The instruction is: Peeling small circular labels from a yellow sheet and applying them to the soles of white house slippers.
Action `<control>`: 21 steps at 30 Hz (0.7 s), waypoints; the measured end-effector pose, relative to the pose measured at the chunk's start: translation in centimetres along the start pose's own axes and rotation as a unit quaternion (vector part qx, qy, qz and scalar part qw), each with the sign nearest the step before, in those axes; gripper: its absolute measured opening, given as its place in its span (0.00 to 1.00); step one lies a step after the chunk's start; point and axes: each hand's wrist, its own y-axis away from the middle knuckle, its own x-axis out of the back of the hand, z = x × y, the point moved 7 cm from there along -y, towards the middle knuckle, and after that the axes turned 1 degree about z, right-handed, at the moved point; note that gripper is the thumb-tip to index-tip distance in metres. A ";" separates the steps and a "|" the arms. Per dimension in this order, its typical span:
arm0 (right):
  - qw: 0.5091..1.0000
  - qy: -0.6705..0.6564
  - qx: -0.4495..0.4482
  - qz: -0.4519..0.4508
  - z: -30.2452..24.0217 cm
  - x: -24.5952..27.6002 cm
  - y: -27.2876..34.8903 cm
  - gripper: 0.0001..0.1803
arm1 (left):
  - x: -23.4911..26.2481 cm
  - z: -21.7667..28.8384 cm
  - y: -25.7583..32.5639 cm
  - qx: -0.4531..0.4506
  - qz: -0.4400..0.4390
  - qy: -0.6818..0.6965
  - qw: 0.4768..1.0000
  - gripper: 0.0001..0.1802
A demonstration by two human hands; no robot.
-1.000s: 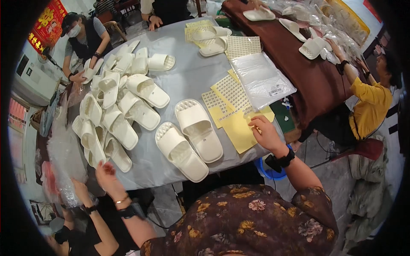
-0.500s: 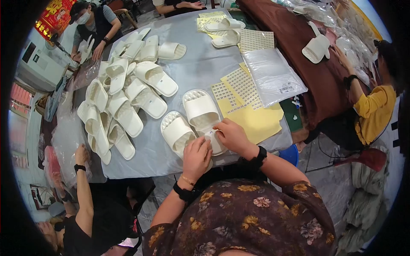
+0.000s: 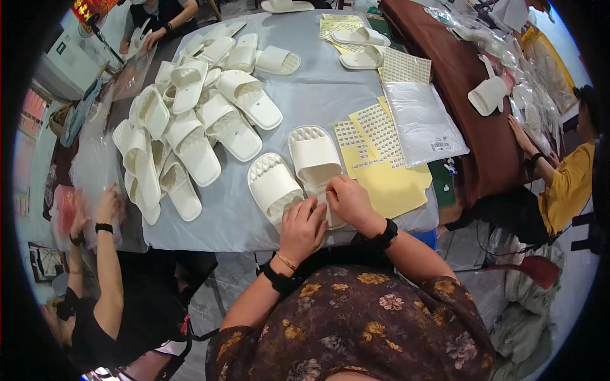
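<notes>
A pair of cream slide slippers lies side by side on the table in front of me, the left slipper a little nearer than the right slipper. My left hand rests over the heel end of the pair, its fingers stretched out and lying on the soles. At the right slipper's heel, my right hand has its fingers curled together against the sole. Whatever its fingertips hold, if anything, is hidden. Both toe ends point away from me.
A heap of cream slippers covers the left side of the grey-covered table. Yellow label sheets and a plastic-wrapped packet lie to the right. Co-workers' hands are at the left edge; another person sits at right.
My view has shifted, moving the table's contents within the picture. My left hand has spread further over the heels, and my right fingers have curled in closer on the right slipper.
</notes>
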 end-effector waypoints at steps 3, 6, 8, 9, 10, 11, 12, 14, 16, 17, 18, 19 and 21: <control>1.000 0.004 0.005 -0.011 0.0 -0.3 0.0 0.04 | 0.1 -0.1 0.0 0.004 0.002 0.015 1.000 0.21; 0.996 -0.038 -0.071 -0.031 1.4 -0.5 -0.4 0.04 | 0.1 -0.2 0.0 0.005 0.004 0.015 1.000 0.21; 0.996 -0.045 -0.073 -0.029 1.6 -0.4 -0.7 0.04 | 0.2 -0.2 0.0 0.008 0.007 0.031 0.999 0.21; 0.995 -0.055 -0.078 -0.017 1.8 -0.2 -0.9 0.05 | 0.2 -0.3 0.0 0.008 0.007 0.027 1.000 0.21; 0.996 -0.052 -0.076 -0.022 1.7 -0.3 -1.0 0.05 | 0.2 -0.2 0.0 0.004 0.010 0.024 1.000 0.21; 0.996 -0.044 -0.076 -0.034 1.7 -0.4 -1.1 0.05 | 0.3 -0.2 0.0 0.002 0.016 0.025 1.000 0.21; 0.995 -0.039 -0.080 -0.048 1.7 -0.6 -1.1 0.05 | 0.3 -0.2 0.0 0.003 0.014 0.022 1.000 0.21; 0.996 -0.025 -0.074 -0.052 1.5 -0.7 -1.2 0.05 | 0.3 -0.3 0.0 0.006 0.010 0.034 0.999 0.21; 0.996 -0.014 -0.072 -0.057 1.3 -0.9 -1.3 0.05 | 0.3 -0.4 0.0 0.006 0.009 0.031 0.999 0.21; 0.996 -0.005 -0.070 -0.051 1.2 -0.9 -1.3 0.05 | 0.3 -0.5 0.0 0.008 0.007 0.037 0.999 0.21; 0.997 0.003 -0.068 -0.044 1.1 -0.8 -1.3 0.05 | 0.3 -0.4 0.0 0.007 0.007 0.034 0.999 0.21; 0.996 0.005 -0.069 -0.047 1.1 -1.0 -1.3 0.05 | 0.2 -0.5 0.0 0.007 0.006 0.033 0.999 0.21; 0.997 0.031 -0.051 -0.040 0.8 -1.0 -1.3 0.05 | 0.2 -0.5 0.0 0.008 0.005 0.033 0.999 0.21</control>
